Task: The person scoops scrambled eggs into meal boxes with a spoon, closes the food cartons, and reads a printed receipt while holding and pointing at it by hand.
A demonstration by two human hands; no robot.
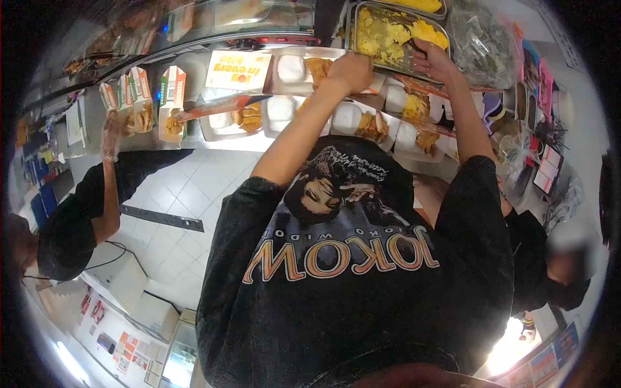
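My left hand [352,72] is closed over the right end of an open white food box [278,83] that holds white rice and fried chicken [318,68]. What its curled fingers grip is hidden. My right hand [433,61] reaches over a metal tray [352,48] of yellow, crumbly food like scrambled egg [427,32]. Its fingers look apart, with the tips beside the egg. Below both hands stand more open boxes with rice and chicken [414,107]. A closed box lid with printed words [238,70] lies to the left.
A second tray of yellow food [420,3] sits at the top edge. Clear plastic [479,42] lies right of the trays. At the left, a co-worker's gloved hand [111,132] is beside several upright chicken cartons [141,97]. Another person [543,258] stands at the right.
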